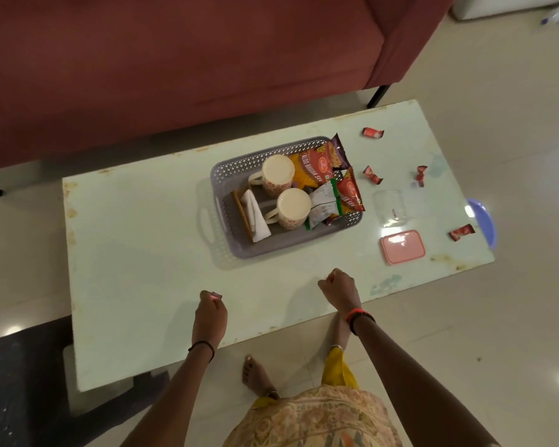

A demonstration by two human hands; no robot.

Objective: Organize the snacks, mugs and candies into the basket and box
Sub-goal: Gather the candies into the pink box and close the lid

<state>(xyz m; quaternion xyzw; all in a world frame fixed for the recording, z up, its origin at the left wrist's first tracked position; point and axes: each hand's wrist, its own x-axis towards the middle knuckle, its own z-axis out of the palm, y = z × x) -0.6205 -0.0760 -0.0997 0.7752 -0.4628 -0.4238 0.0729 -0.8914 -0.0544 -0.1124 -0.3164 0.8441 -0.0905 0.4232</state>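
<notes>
A grey perforated basket point(226, 175) sits mid-table holding two upturned cream mugs point(277, 175) point(293, 208), several snack packets point(329, 162) and a folded white napkin point(255, 217). Right of it stand a clear open box point(388, 208) and its pink lid point(402, 242). Several red candies lie loose at the right: point(372, 133), point(372, 175), point(420, 176), point(461, 232). My left hand point(209, 312) hovers over the near table edge, pinching a small red candy point(216, 295). My right hand point(339, 287) is a closed fist near the table's front; whether it holds anything is hidden.
The pale green table point(136, 240) stands before a maroon sofa point(175, 59). A purple plastic stool point(483, 221) pokes out beyond the table's right edge. My bare feet are on the tiled floor under the near edge.
</notes>
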